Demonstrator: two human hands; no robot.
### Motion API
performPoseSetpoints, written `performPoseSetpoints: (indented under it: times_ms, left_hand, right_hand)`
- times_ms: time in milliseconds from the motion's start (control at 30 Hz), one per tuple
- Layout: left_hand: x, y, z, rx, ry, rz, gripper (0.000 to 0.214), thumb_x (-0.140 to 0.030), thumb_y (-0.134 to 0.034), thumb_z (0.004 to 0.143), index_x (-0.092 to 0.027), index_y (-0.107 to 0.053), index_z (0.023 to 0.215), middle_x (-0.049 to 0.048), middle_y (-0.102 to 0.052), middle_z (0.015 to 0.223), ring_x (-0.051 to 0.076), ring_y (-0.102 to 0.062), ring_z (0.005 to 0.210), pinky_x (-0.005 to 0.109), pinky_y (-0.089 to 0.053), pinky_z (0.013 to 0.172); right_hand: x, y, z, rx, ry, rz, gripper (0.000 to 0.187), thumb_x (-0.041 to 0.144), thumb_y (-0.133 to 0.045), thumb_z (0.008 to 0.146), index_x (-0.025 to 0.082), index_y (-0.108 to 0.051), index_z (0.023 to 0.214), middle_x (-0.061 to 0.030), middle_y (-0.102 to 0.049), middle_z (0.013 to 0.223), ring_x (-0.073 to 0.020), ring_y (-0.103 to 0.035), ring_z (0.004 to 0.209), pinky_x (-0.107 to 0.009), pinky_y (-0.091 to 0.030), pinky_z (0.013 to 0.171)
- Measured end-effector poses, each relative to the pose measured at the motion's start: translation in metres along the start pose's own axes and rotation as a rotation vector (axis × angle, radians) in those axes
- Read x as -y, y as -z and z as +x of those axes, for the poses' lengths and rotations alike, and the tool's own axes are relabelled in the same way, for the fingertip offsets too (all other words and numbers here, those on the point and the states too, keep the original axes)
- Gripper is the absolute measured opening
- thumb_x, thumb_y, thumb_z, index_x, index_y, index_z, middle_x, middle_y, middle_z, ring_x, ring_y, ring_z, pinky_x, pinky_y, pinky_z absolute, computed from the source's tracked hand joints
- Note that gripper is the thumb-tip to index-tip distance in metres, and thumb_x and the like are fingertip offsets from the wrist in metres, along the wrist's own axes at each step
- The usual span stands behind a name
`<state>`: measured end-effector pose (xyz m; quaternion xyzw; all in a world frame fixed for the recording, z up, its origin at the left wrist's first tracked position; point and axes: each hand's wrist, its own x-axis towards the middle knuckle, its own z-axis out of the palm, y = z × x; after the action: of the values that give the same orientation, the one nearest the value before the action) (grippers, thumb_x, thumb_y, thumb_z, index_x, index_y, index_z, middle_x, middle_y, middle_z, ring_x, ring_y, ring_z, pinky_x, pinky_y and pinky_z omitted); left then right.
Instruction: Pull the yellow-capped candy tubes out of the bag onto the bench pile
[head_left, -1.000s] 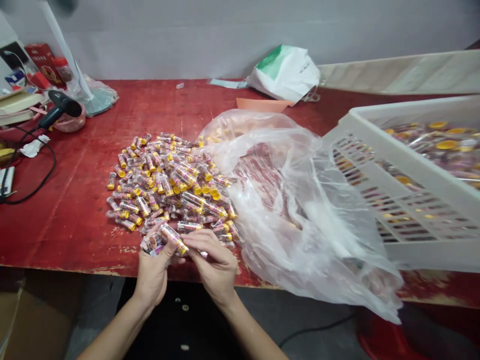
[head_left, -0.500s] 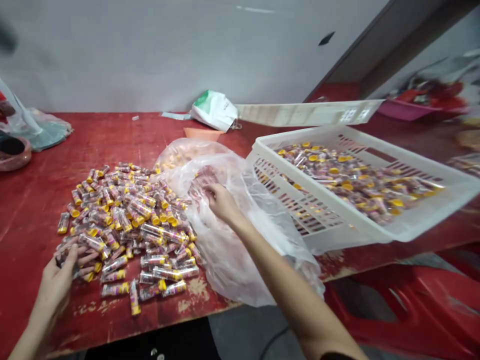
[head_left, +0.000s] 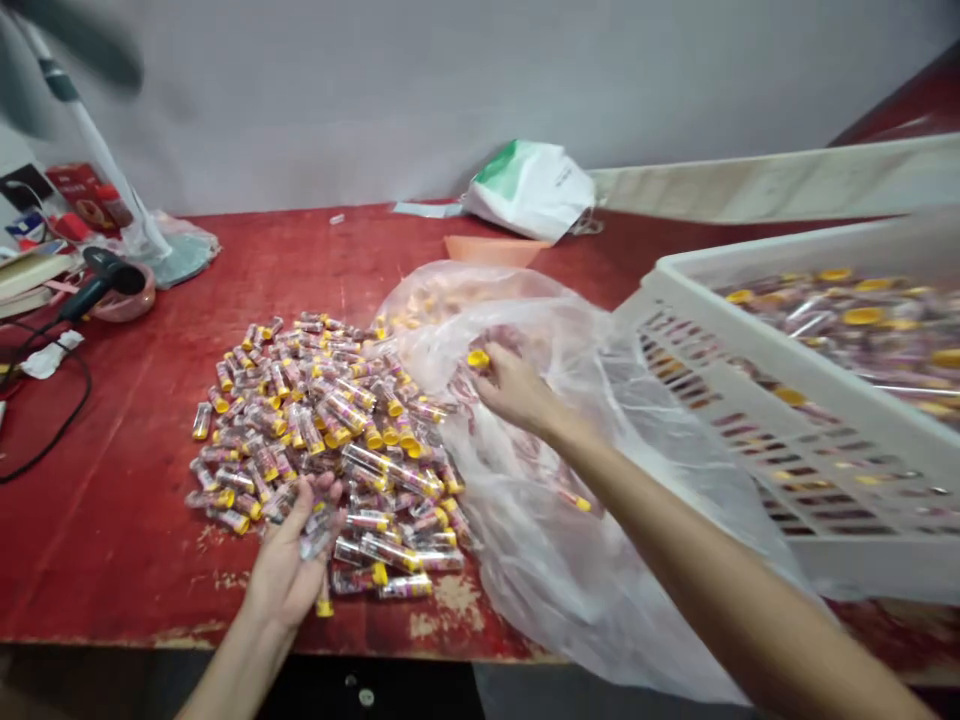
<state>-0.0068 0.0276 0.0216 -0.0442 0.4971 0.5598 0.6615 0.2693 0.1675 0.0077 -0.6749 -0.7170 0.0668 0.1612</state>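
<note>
A heap of small clear tubes with yellow caps (head_left: 330,400) and pinkish contents lies on the red table. Palm upward at the heap's front edge, my left hand (head_left: 289,565) has its fingers curled round clear tubes, partly blurred. My right hand (head_left: 517,385) is over the mouth of a translucent plastic bag (head_left: 570,590), pinching a tube whose yellow cap (head_left: 478,358) shows at the fingertips. More tubes show through the bag's film, and one loose tube (head_left: 576,497) lies on it.
A white slatted crate (head_left: 757,330) full of similar tubes stands at the right. Behind the bag are an orange tray (head_left: 495,250) and a white-green bag (head_left: 536,190). A fan (head_left: 97,130), a hair dryer (head_left: 105,285) and a black cord occupy the left side.
The view has swung left. My left hand has turned palm upward and moved right along the heap with tubes in it. A yellow cap now shows at my right fingertips.
</note>
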Motion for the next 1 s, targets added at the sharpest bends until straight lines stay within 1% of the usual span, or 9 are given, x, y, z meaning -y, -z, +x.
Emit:
performPoseSetpoints:
  times_ms: [33, 100, 167, 300, 467, 567, 733, 833, 1000]
  left_hand:
    - [0.008, -0.005, -0.001, 0.024, 0.036, -0.047, 0.008, -0.010, -0.061, 0.088, -0.014, -0.068, 0.089, 0.0066, -0.076, 0.092, 0.015, -0.073, 0.079, 0.029, -0.062, 0.072]
    - [0.021, -0.012, -0.005, 0.085, 0.081, -0.096, 0.005, -0.013, -0.065, 0.086, -0.014, -0.068, 0.090, 0.0061, -0.075, 0.093, 0.014, -0.072, 0.080, 0.027, -0.061, 0.074]
    - [0.031, -0.011, -0.011, 0.134, 0.050, -0.096, 0.008, -0.016, -0.071, 0.083, -0.015, -0.069, 0.090, 0.0061, -0.075, 0.093, 0.014, -0.071, 0.081, 0.025, -0.060, 0.074]
    - [0.036, 0.003, -0.021, 0.141, -0.181, -0.023, 0.029, -0.015, -0.083, 0.069, -0.019, -0.070, 0.095, 0.0023, -0.074, 0.097, 0.014, -0.069, 0.087, 0.022, -0.056, 0.074]
    - [0.029, 0.016, -0.029, 0.050, -0.359, -0.052, 0.027, -0.020, -0.084, 0.068, -0.021, -0.069, 0.090, -0.0011, -0.073, 0.091, 0.014, -0.069, 0.083, 0.023, -0.055, 0.072]
    - [0.024, 0.016, -0.030, 0.035, -0.261, -0.102, 0.021, -0.019, -0.080, 0.073, -0.020, -0.069, 0.090, 0.0007, -0.073, 0.091, 0.014, -0.069, 0.081, 0.026, -0.056, 0.072]
    - [0.021, 0.017, -0.030, 0.029, -0.196, -0.126, 0.021, -0.011, -0.077, 0.075, -0.020, -0.069, 0.092, 0.0004, -0.073, 0.094, 0.012, -0.068, 0.079, 0.022, -0.055, 0.067]
    - [0.024, 0.018, -0.032, 0.020, -0.220, -0.097, 0.020, -0.015, -0.079, 0.074, -0.019, -0.069, 0.091, -0.0013, -0.071, 0.086, 0.009, -0.066, 0.071, 0.019, -0.052, 0.060]
    - [0.033, 0.019, -0.038, 0.117, -0.304, -0.028, 0.028, -0.016, -0.085, 0.065, -0.018, -0.068, 0.087, -0.0006, -0.072, 0.085, 0.013, -0.068, 0.078, 0.024, -0.053, 0.074]
  right_hand:
    - [0.017, 0.002, -0.028, 0.038, 0.044, 0.084, 0.019, 0.031, -0.063, 0.090, 0.013, -0.062, 0.095, -0.0041, -0.066, 0.078, -0.0145, -0.059, 0.068, -0.026, -0.047, 0.064]
    - [0.059, 0.000, -0.083, 0.178, 0.150, 0.623, 0.026, 0.041, -0.069, 0.085, 0.017, -0.061, 0.092, 0.0002, -0.063, 0.074, -0.0130, -0.056, 0.061, -0.025, -0.044, 0.057]
    - [0.098, -0.012, -0.125, 0.156, 0.164, 0.958, 0.028, 0.044, -0.073, 0.081, 0.019, -0.062, 0.087, -0.0004, -0.064, 0.080, -0.0141, -0.058, 0.067, -0.026, -0.046, 0.062]
    - [0.140, -0.031, -0.158, 0.043, 0.084, 1.105, 0.020, 0.035, -0.064, 0.089, 0.019, -0.062, 0.077, -0.0007, -0.060, 0.077, -0.0151, -0.057, 0.073, -0.027, -0.045, 0.068]
    - [0.153, -0.031, -0.163, 0.027, 0.093, 1.159, 0.028, 0.039, -0.059, 0.092, 0.019, -0.059, 0.072, -0.0004, -0.057, 0.072, -0.0149, -0.054, 0.070, -0.028, -0.045, 0.067]
    - [0.151, -0.027, -0.169, 0.097, 0.023, 1.352, 0.026, 0.046, -0.054, 0.095, 0.022, -0.060, 0.089, 0.0011, -0.056, 0.071, -0.0148, -0.055, 0.066, -0.027, -0.048, 0.064]
    - [0.140, -0.012, -0.186, -0.083, 0.029, 1.346, 0.020, 0.041, -0.058, 0.094, 0.024, -0.062, 0.104, -0.0049, -0.061, 0.101, -0.0183, -0.059, 0.096, -0.030, -0.049, 0.088]
    - [0.142, -0.006, -0.195, -0.096, -0.008, 1.436, 0.024, 0.037, -0.064, 0.091, 0.027, -0.060, 0.112, -0.0034, -0.062, 0.101, -0.0163, -0.060, 0.088, -0.027, -0.050, 0.080]
    - [0.154, -0.017, -0.197, -0.025, -0.090, 1.367, 0.026, 0.039, -0.067, 0.087, 0.023, -0.062, 0.107, -0.0011, -0.062, 0.086, -0.0141, -0.057, 0.071, -0.025, -0.049, 0.066]
